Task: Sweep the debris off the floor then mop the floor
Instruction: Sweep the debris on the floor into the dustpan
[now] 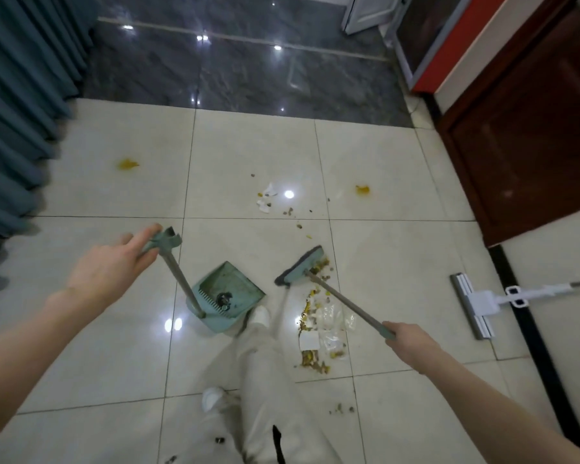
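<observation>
The left hand (114, 262) pinches the stick of the dustpan (228, 293). The right hand (407, 341) grips the broom (300, 266). The crumbs (318, 329) lie just right of the dustpan. It is best to keep the dustpan's lip flat on the floor (108, 356) and push the crumbs in with short, soft strokes.

We see two bare forearms (31, 339), loose cream trousers (268, 380) (the forward leg is blurred), and a white shoe (260, 314) on each foot.
</observation>
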A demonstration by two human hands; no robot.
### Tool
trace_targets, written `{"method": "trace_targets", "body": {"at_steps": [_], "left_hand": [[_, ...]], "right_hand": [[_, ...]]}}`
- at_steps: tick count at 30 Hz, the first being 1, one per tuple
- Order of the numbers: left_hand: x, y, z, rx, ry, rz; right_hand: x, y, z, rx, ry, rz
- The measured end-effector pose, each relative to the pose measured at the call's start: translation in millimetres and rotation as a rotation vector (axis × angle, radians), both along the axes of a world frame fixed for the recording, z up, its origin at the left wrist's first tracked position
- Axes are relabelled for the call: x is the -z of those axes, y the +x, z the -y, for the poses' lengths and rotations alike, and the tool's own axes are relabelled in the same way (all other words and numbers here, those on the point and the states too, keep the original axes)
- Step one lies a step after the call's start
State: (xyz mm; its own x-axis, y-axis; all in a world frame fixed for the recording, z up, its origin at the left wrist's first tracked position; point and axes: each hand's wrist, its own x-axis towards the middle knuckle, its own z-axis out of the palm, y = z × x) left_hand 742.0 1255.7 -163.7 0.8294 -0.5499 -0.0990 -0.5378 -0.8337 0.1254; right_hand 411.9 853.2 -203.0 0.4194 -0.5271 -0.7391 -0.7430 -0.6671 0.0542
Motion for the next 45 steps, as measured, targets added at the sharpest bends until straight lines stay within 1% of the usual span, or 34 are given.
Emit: {"method": "trace_targets", "body": {"at_steps": [5, 10, 15, 18, 21, 25, 28, 31, 34, 37, 41, 45], "left_hand": [[-1.1, 22.4, 12.7, 0.037, -0.034, -0.002], [2.7, 64.8, 34.7, 0.032, -0.036, -0.011], [5.9, 121.1, 67.5, 0.033, -0.034, -0.097], [9.0, 151.8, 91.6, 0.153, -0.013, -0.078], [18.4, 176.4, 112.5, 0.244, -0.035, -0.075], [31.3, 208.3, 126.5, 0.330, -0.012, -0.033], [35.2, 223.5, 130.4, 0.298, -0.024, -0.028], [37.9, 228.3, 136.4, 0.288, -0.056, -0.010], [39.8, 233.6, 139.8, 0.301, -0.048, -0.005], [40.8, 238.6, 147.0, 0.300, -0.050, -0.009], [38.2, 248.7, 167.6, 0.350, -0.074, -0.080], [38.3, 263.7, 176.9, 0.363, -0.100, -0.099]], "right_hand": [[-9.9, 72.5, 14.3, 0.050, 0.038, 0.112], [-2.4, 186.4, 38.1, 0.097, 0.102, 0.201], [17.4, 309.7, 71.1, 0.073, 0.138, 0.247], [38.2, 381.7, 90.8, 0.079, 0.169, 0.284], [63.7, 442.0, 104.4, 0.090, 0.167, 0.306], [97.5, 482.2, 108.9, 0.091, 0.172, 0.287], [115.9, 475.4, 103.1, 0.119, 0.185, 0.248], [122.7, 443.0, 103.8, 0.092, 0.148, 0.183], [118.3, 401.1, 111.8, 0.055, 0.124, 0.121], [103.9, 356.7, 118.8, 0.068, 0.112, 0.061], [79.3, 285.2, 115.8, 0.169, 0.094, 0.028], [58.3, 209.9, 83.1, 0.267, 0.088, -0.049]]}}
